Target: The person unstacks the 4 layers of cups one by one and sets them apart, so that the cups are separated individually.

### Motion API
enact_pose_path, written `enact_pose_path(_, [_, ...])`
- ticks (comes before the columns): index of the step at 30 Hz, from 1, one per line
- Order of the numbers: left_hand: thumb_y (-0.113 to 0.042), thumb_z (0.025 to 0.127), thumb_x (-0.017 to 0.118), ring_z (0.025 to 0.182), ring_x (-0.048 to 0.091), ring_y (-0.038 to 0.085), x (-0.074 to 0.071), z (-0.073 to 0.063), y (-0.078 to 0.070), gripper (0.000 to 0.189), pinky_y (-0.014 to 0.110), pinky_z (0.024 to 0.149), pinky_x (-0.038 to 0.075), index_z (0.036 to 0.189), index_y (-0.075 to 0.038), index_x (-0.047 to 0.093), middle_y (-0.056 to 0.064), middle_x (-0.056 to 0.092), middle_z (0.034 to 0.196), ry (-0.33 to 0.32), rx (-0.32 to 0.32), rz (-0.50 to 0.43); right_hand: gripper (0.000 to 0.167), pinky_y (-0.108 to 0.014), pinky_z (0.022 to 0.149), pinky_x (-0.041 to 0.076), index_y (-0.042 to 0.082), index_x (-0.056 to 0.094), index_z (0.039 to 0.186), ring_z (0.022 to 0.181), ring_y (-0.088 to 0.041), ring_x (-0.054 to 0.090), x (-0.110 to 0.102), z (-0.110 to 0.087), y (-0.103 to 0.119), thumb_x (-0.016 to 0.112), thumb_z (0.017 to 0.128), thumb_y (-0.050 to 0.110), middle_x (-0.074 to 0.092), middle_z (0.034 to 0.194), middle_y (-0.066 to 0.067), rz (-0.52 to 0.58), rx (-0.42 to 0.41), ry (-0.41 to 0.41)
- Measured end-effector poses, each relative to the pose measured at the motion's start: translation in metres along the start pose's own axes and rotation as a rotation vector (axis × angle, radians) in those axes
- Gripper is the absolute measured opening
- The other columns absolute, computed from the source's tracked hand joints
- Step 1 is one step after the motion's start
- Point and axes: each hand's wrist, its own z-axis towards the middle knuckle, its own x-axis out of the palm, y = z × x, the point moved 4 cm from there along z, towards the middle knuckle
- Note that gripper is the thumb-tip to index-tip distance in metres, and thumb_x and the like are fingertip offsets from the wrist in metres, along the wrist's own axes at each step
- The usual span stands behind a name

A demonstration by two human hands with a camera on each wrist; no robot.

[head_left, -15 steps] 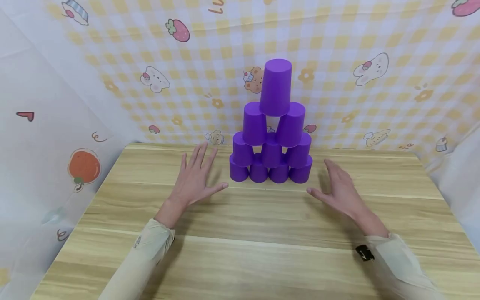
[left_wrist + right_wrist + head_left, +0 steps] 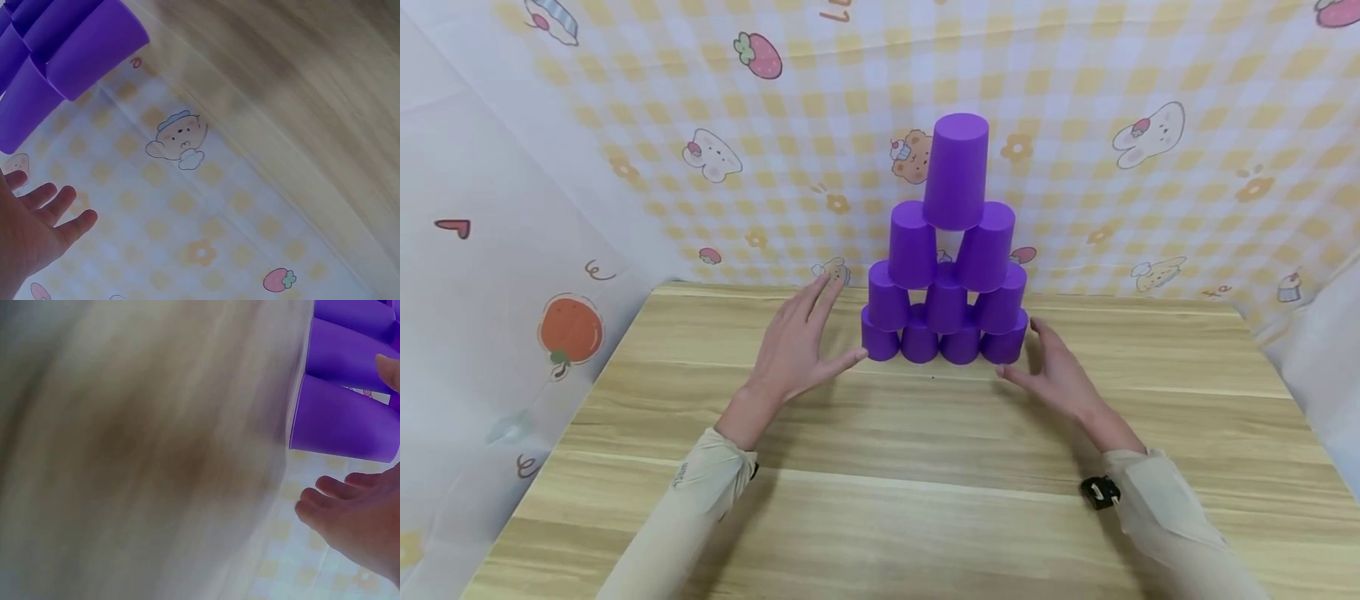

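Note:
Purple cups stand upside down in a four-row pyramid, narrowing from the bottom row (image 2: 919,343) up to a single top cup (image 2: 957,173). To the left of the stack, my left hand (image 2: 790,348) spreads its fingers, with the thumb tip close to the bottom left cup (image 2: 880,337). On the other side my right hand (image 2: 1056,375) holds thumb and fingers apart around the bottom right cup (image 2: 1004,340), its thumb tip near that cup's front. In the right wrist view the fingers (image 2: 337,500) lie beside a cup (image 2: 344,422). Neither hand grips anything.
The stack stands toward the back of a wooden table (image 2: 880,517). Behind it hangs a yellow checked cloth (image 2: 820,108) with cartoon prints, and a white printed cloth (image 2: 482,400) covers the left side. A black strap piece (image 2: 1101,492) sits at the right wrist.
My right hand has moved left, closer to the bottom right cup. The left hand has shifted slightly right toward the stack. The cups keep their arrangement.

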Motion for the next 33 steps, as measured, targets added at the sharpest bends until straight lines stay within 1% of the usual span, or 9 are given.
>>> enact_pose_path(2, [-0.075, 0.081, 0.037, 0.13, 0.035, 0.031, -0.003, 0.003, -0.003, 0.091, 0.046, 0.104, 0.032, 0.146, -0.011, 0.029, 0.012, 0.031, 0.147, -0.034, 0.017, -0.023, 0.094, -0.061, 0.104, 0.023, -0.002, 0.017, 0.145, 0.131, -0.044, 0.025, 0.001, 0.003, 0.001, 0.072, 0.08, 0.038, 0.026, 0.144, -0.028, 0.065, 0.004, 0.006])
enact_pose_path(6, [-0.071, 0.083, 0.039, 0.128, 0.038, 0.028, -0.01, 0.011, -0.01, 0.088, 0.043, 0.103, 0.035, 0.143, -0.007, 0.034, 0.011, 0.036, 0.145, -0.102, 0.045, -0.079, 0.093, -0.053, 0.108, 0.021, 0.0, 0.014, 0.146, 0.133, -0.039, 0.025, 0.005, 0.007, 0.001, 0.072, 0.081, 0.03, 0.029, 0.143, -0.026, 0.226, 0.044, 0.037])
enact_pose_path(10, [-0.069, 0.084, 0.041, 0.129, 0.038, 0.026, -0.017, 0.022, -0.016, 0.086, 0.044, 0.101, 0.038, 0.143, -0.007, 0.034, 0.012, 0.039, 0.143, -0.139, 0.027, -0.151, 0.091, -0.047, 0.111, 0.019, -0.002, 0.012, 0.146, 0.134, -0.036, 0.025, 0.009, 0.01, -0.001, 0.072, 0.082, 0.024, 0.032, 0.141, -0.027, 0.345, 0.083, 0.034])
enact_pose_path(13, [-0.07, 0.084, 0.04, 0.132, 0.033, 0.022, -0.023, 0.032, -0.02, 0.086, 0.044, 0.102, 0.036, 0.144, -0.008, 0.03, 0.012, 0.037, 0.144, -0.155, -0.007, -0.204, 0.088, -0.046, 0.11, 0.02, -0.005, 0.015, 0.144, 0.132, -0.036, 0.028, 0.011, 0.012, -0.001, 0.073, 0.081, 0.019, 0.035, 0.138, -0.027, 0.383, 0.087, 0.013])
enact_pose_path(16, [-0.069, 0.084, 0.039, 0.134, 0.029, 0.019, -0.03, 0.044, -0.025, 0.086, 0.04, 0.106, 0.032, 0.144, -0.007, 0.031, 0.01, 0.035, 0.145, -0.18, -0.03, -0.27, 0.085, -0.045, 0.109, 0.023, -0.007, 0.019, 0.142, 0.129, -0.036, 0.033, 0.013, 0.014, -0.001, 0.073, 0.081, 0.016, 0.038, 0.135, -0.027, 0.402, 0.097, -0.012])
enact_pose_path(21, [-0.069, 0.085, 0.039, 0.132, 0.03, 0.012, -0.039, 0.064, -0.034, 0.085, 0.032, 0.108, 0.028, 0.143, -0.008, 0.032, 0.005, 0.036, 0.144, -0.211, -0.062, -0.379, 0.084, -0.042, 0.111, 0.02, -0.003, 0.017, 0.144, 0.132, -0.034, 0.029, 0.018, 0.016, -0.005, 0.071, 0.083, 0.017, 0.033, 0.141, -0.025, 0.454, 0.131, -0.04])
enact_pose_path(23, [-0.07, 0.084, 0.039, 0.131, 0.031, 0.01, -0.043, 0.072, -0.038, 0.084, 0.031, 0.106, 0.029, 0.143, -0.011, 0.033, 0.004, 0.038, 0.143, -0.217, -0.075, -0.408, 0.083, -0.041, 0.112, 0.018, -0.002, 0.017, 0.145, 0.133, -0.033, 0.027, 0.018, 0.017, -0.006, 0.07, 0.083, 0.017, 0.031, 0.143, -0.024, 0.475, 0.141, -0.056])
enact_pose_path(30, [-0.073, 0.081, 0.038, 0.126, 0.035, 0.009, -0.044, 0.091, -0.049, 0.088, 0.031, 0.103, 0.031, 0.143, -0.011, 0.033, 0.004, 0.04, 0.141, -0.215, -0.118, -0.495, 0.081, -0.038, 0.112, 0.017, -0.002, 0.018, 0.145, 0.135, -0.03, 0.024, 0.022, 0.017, -0.01, 0.069, 0.083, 0.011, 0.027, 0.147, -0.021, 0.55, 0.129, -0.12])
enact_pose_path(33, [-0.072, 0.081, 0.039, 0.126, 0.034, 0.005, -0.045, 0.099, -0.052, 0.087, 0.029, 0.103, 0.029, 0.143, -0.011, 0.033, -0.001, 0.038, 0.142, -0.214, -0.136, -0.535, 0.082, -0.038, 0.112, 0.017, 0.001, 0.019, 0.146, 0.136, -0.029, 0.024, 0.025, 0.016, -0.013, 0.07, 0.082, 0.013, 0.027, 0.147, -0.019, 0.561, 0.117, -0.149])
